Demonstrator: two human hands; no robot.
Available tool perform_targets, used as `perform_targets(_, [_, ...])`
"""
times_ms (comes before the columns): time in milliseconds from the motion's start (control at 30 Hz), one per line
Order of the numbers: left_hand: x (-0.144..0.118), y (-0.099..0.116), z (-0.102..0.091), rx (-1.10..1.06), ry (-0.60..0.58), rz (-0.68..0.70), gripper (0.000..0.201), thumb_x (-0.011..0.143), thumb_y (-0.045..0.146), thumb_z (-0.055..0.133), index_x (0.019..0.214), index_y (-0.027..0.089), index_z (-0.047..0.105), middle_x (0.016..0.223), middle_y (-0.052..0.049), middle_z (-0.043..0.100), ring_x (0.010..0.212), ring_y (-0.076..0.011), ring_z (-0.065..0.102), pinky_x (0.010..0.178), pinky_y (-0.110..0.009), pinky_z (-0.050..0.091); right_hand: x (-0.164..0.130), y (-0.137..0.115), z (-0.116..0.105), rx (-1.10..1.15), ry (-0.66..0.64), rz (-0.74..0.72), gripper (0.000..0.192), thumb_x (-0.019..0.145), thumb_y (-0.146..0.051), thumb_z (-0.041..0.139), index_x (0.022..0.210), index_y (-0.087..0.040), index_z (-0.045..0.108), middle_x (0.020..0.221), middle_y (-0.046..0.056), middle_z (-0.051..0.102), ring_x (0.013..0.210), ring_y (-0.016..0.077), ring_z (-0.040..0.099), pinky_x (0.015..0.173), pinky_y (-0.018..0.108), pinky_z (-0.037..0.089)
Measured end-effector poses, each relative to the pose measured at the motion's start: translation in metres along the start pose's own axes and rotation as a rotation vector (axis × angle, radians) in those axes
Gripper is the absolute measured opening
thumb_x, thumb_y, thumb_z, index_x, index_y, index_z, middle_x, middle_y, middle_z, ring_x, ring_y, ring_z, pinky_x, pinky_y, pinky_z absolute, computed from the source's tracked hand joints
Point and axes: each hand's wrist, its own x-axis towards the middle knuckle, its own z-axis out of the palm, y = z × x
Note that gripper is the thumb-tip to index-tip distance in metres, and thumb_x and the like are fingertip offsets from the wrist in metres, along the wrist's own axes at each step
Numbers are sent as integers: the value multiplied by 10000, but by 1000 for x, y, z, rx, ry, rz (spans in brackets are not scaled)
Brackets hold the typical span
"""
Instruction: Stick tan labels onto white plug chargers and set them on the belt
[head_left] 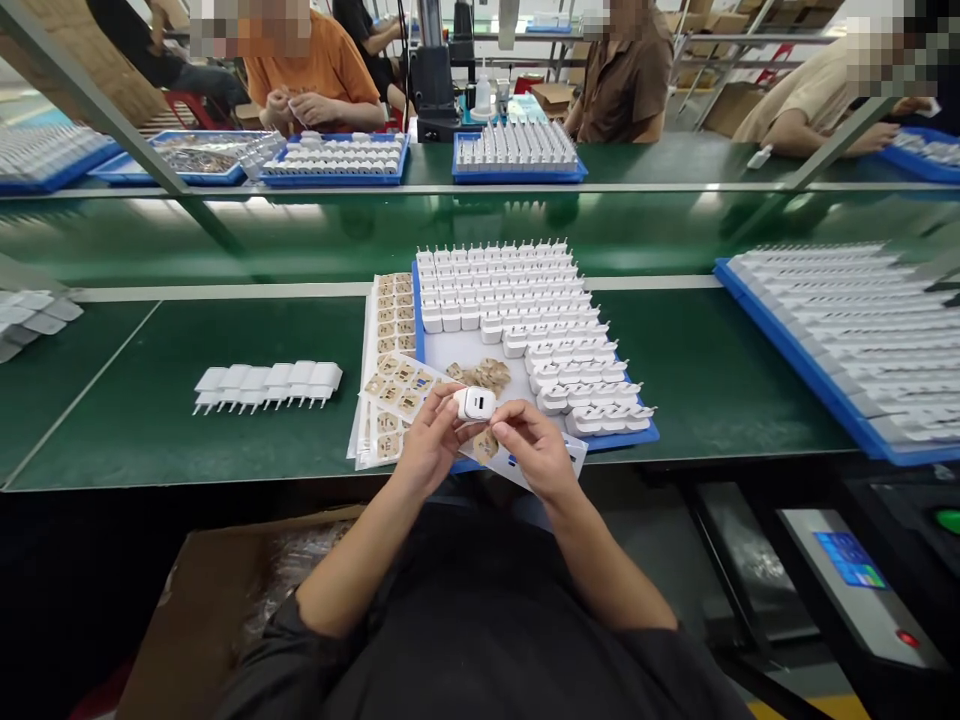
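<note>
While both hands meet over the near edge of the green bench [225, 440], the left hand [427, 440] pinches a small white charger plug [475, 403] from its left side, fingers closed narrowly around the body. Right hand [531, 445] curled close, thumb and forefinger at the plug's right side; whether they grip a label there cannot be told. Plug held just above the near left corner of a blue tray [651, 434]. Tray filled with rows of white plugs [517, 290], prongs up, packed toward its far and right edges; a loose heap of tan stickers [484, 375] on its bare patch. Sticker sheets [394, 330] lie touching the tray's left edge. Short row of white plugs [270, 385] well apart toward the bench's left. Other people sit across the far side.
</note>
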Motion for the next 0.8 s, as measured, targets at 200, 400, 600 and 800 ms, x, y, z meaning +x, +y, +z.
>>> perform_targets(200, [-7, -7, -1, 377, -96, 337, 339, 925, 358, 694, 1249, 261, 708, 1318, -93, 678, 1274, -252, 618, 1064, -390, 541, -3, -8, -4, -39, 85, 77, 231, 846, -452, 778, 852, -232, 707, 750, -2, 633, 661, 136, 567, 629, 266, 498])
perform_targets(400, [-7, -7, -7, 588, -94, 524, 423, 831, 300, 806, 1242, 273, 710, 1216, -89, 699, 1151, -235, 676, 960, -363, 599, -10, -9, -7, -44, 40, 92, 199, 854, -425, 774, 861, -233, 723, 794, 12, 664, 719, 156, 621, 687, 295, 533])
perform_targets(600, [-13, 2, -9, 873, -97, 813, 426, 797, 260, 841, 1198, 247, 698, 1113, -70, 724, 1049, -214, 692, 927, -348, 581, -11, -15, -10, -182, 138, 6, 111, 893, -351, 736, 921, -243, 731, 884, 24, 713, 838, 181, 658, 797, 326, 536])
perform_targets(800, [-17, 10, 0, 931, -97, 871, 459, 762, 286, 873, 1179, 245, 684, 1059, -53, 718, 1004, -209, 698, 880, -331, 586, -6, -14, -2, -245, 167, -7, 72, 905, -313, 713, 932, -248, 728, 900, 20, 726, 864, 185, 669, 836, 334, 544])
